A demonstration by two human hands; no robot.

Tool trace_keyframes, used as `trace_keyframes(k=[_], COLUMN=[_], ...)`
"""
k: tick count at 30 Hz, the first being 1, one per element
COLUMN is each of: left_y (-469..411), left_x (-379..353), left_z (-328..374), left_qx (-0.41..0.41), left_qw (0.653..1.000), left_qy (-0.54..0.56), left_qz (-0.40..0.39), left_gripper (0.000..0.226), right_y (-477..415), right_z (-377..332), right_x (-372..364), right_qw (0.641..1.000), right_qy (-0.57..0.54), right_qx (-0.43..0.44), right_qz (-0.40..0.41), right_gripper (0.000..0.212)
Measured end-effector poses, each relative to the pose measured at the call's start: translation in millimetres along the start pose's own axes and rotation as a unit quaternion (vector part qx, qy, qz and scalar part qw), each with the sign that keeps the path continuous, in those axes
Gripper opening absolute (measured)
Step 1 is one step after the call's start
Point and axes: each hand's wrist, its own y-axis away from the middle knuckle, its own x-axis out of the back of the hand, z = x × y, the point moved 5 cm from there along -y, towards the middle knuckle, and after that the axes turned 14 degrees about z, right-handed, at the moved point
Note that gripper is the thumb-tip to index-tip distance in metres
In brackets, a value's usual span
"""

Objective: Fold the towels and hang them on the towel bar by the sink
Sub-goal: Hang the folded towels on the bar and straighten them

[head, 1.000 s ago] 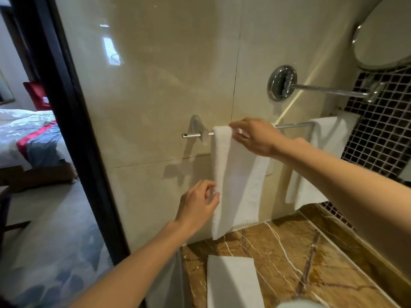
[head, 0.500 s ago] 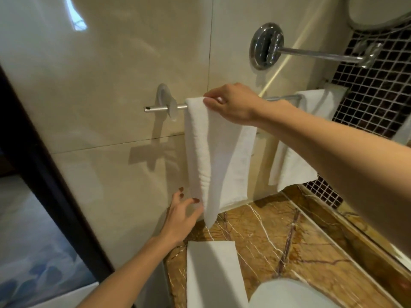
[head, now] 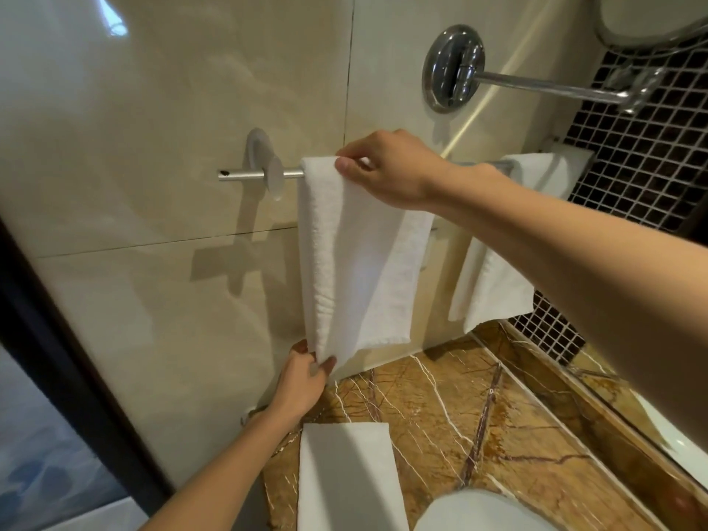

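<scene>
Right hand [head: 390,170], frame centre: fingers [head: 346,166] curled, pinched the top fold of the white towel [head: 356,262] over the towel bar [head: 245,174]. Left hand [head: 302,381], lower centre: fingers [head: 325,365] pinched its bottom corner. Towel: terry, folded narrow, hung long. Second towel [head: 494,281] hung at right; folded towel [head: 344,477] lay on the marble worktop [head: 479,415].

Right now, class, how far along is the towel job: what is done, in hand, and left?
Done: the far towel hangs at the right end of the towel bar. In hand: the right hand holds a second towel over the bar; the left hand pinches its lower corner. Left: a folded towel lies on the counter.
</scene>
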Motion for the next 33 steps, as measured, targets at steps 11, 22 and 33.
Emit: trace_keyframes(k=[11,22,33], left_y=[-1.7,14.7,18.4], left_x=[-4.8,10.1,11.9], left_z=[-6.8,-22.0,-25.7], left_qx=[0.029,0.011,0.033], left_qw=[0.999,0.996,0.992], left_qy=[-0.037,0.018,0.060], left_qz=[0.000,0.086,0.104], left_gripper=[0.030,0.016,0.019], right_y=[12.0,20.7,21.9], right_z=[1.1,2.8,9.4], right_x=[0.7,-2.4,7.8], right_qw=[0.996,0.991,0.996], right_qy=[-0.008,-0.003,-0.034], right_qx=[0.017,-0.012,-0.042], right_qz=[0.083,0.131,0.078], right_gripper=[0.034,0.033,0.039])
